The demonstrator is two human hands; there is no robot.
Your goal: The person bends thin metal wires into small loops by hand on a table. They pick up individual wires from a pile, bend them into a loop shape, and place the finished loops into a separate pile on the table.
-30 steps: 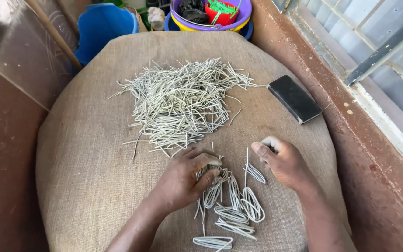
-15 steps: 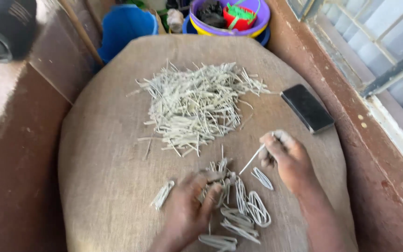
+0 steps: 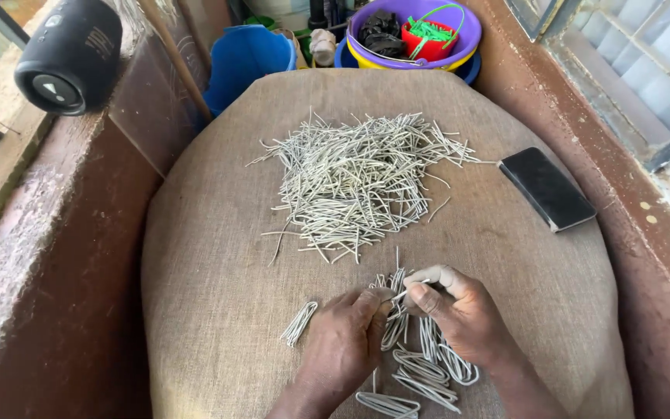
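Both hands meet at six o'clock on the burlap sack [image 3: 219, 256]: left hand [image 3: 347, 341] and right hand [image 3: 459, 310] pinch one pale wire strip [image 3: 406, 292] between fingertips, seemingly bending it. Folded loops [image 3: 428, 365] collect beneath; the straight pile [image 3: 354, 178] waits at twelve.

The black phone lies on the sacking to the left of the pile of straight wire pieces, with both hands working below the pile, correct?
Not quite: the head view shows the black phone on the sacking to the right of the wire pile. The left hand and right hand do work below it.
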